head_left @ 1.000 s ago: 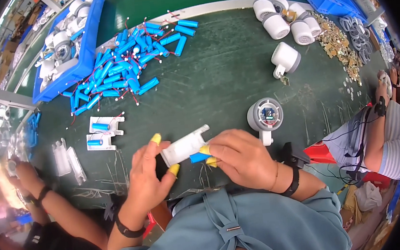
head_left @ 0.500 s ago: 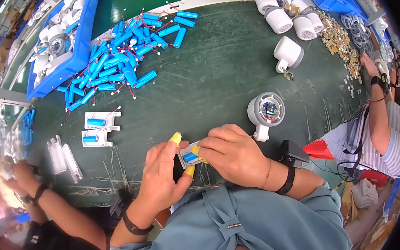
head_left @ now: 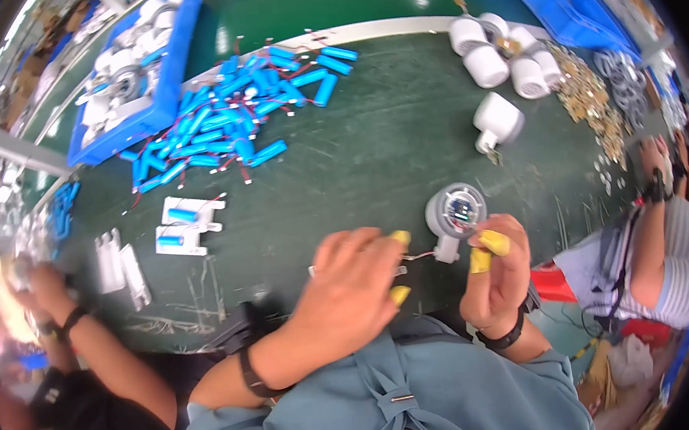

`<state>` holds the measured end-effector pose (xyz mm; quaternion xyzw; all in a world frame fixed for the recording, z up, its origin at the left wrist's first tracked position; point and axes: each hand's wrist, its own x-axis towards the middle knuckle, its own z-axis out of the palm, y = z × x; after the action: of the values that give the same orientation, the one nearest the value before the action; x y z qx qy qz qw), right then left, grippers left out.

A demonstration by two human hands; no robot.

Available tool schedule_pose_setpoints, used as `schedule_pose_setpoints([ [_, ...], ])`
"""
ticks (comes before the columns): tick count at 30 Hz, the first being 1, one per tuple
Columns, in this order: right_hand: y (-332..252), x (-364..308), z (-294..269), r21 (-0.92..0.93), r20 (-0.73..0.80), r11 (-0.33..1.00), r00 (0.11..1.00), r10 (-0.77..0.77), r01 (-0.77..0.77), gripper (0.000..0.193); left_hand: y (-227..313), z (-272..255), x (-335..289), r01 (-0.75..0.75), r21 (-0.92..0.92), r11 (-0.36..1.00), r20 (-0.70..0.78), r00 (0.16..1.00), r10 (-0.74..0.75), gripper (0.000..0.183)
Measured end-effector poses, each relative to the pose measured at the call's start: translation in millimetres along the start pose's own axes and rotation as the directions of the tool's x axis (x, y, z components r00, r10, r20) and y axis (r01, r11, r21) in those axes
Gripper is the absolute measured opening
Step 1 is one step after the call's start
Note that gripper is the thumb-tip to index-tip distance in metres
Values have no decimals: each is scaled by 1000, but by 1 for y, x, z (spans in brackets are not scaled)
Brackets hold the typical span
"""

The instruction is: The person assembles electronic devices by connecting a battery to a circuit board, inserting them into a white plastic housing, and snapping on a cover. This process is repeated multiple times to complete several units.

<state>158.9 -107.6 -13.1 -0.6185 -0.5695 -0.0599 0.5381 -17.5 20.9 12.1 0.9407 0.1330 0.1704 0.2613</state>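
My left hand (head_left: 351, 287) is palm down over a white plastic case (head_left: 401, 271), thumb and forefinger on either side of it. Only small ends of the case show, and the blue battery is hidden. A thin reddish wire (head_left: 420, 255) runs from there toward a round grey-and-white housing (head_left: 434, 216) with a bare circuit board (head_left: 462, 210) inside and a short white stem. At the lower right rim of that housing, my right hand (head_left: 500, 275) pinches thumb and forefinger together; what lies between them is too small to make out. Yellow covers wrap fingertips on both hands.
Blue batteries with wires (head_left: 223, 119) lie heaped at the back left, beside a blue bin (head_left: 175, 90). White cases with batteries (head_left: 181, 243) and bare white covers (head_left: 108, 262) lie left. White round housings (head_left: 486, 66) and small brown parts (head_left: 586, 92) sit right. Co-workers' arms (head_left: 113, 353) flank me.
My right hand has left the battery case and moved right to the round housing's rim. The left hand has swung right and turned palm down over the case. The whole view has shifted slightly.
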Motion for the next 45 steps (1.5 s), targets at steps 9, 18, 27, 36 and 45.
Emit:
schedule_pose_setpoints([
  [9, 9, -11, -2, 14, 0, 999, 999, -38, 38, 31, 12, 42, 12, -111, 204, 973, -137, 980, 141, 42],
  [18, 11, -15, -8, 53, 6, 996, 997, -73, 73, 27, -17, -29, -9, 386, -797, 465, 295, 920, -259, 27],
  [27, 12, -13, -1, 96, 71, 995, 997, -43, 36, 27, -113, -219, -87, 603, -462, 650, -232, 625, -745, 20],
  [36, 5, 0, 9, 30, 65, 999, 997, -36, 34, 33, -245, -261, -137, 787, 439, 432, -547, 616, -566, 32],
  [45, 6, 11, 6, 95, 106, 995, 994, -15, 5, 33, -134, -95, -91, 353, 403, 844, -147, 935, -321, 47],
])
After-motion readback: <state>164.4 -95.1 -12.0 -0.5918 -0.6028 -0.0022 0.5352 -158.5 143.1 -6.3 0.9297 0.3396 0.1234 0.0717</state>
